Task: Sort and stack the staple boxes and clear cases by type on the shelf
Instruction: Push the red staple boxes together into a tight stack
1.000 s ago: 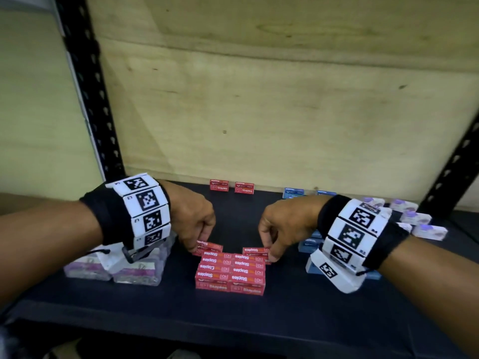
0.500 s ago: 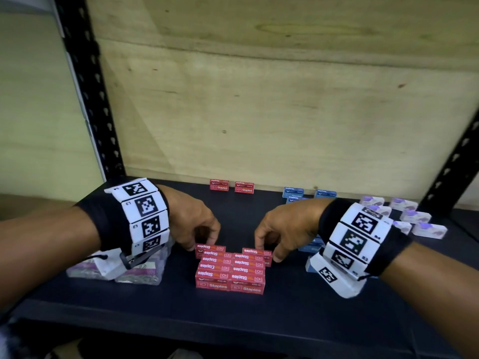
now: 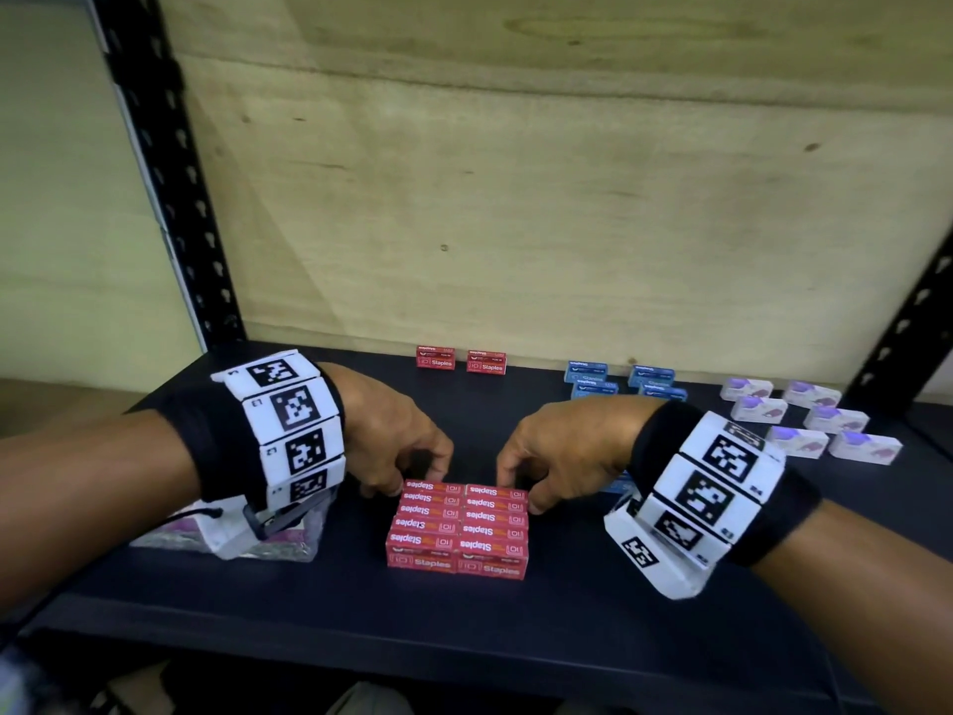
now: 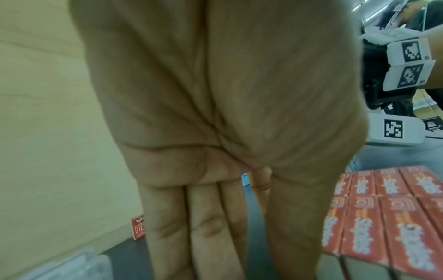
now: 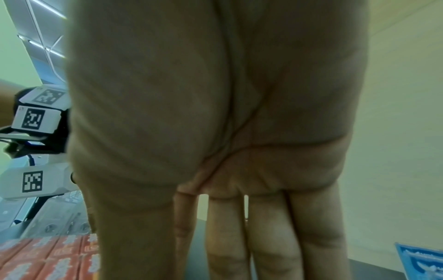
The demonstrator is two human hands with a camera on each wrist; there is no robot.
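Several red staple boxes (image 3: pixel 458 524) lie in a tight two-column block at the middle of the dark shelf (image 3: pixel 515 627). My left hand (image 3: pixel 407 482) touches the far left end of the block and my right hand (image 3: pixel 521 490) touches its far right end. In the wrist views the left hand's fingers (image 4: pixel 203 233) and the right hand's fingers (image 5: pixel 271 236) point down nearly straight, holding nothing, with the red block (image 4: pixel 383 217) (image 5: pixel 48 259) beside them. Clear cases (image 3: pixel 278 547) lie under my left wrist.
Two more red boxes (image 3: pixel 460 359) stand at the back wall. Blue boxes (image 3: pixel 593 380) lie back right, with more blue boxes (image 3: pixel 616 486) half hidden behind my right hand. Several white-and-purple boxes (image 3: pixel 804 420) fill the far right by the black upright (image 3: pixel 907 322).
Each hand laid a red box down at the block's far end. The two boxes have been slid inward until the gap between them shut, and the fingers have let go.
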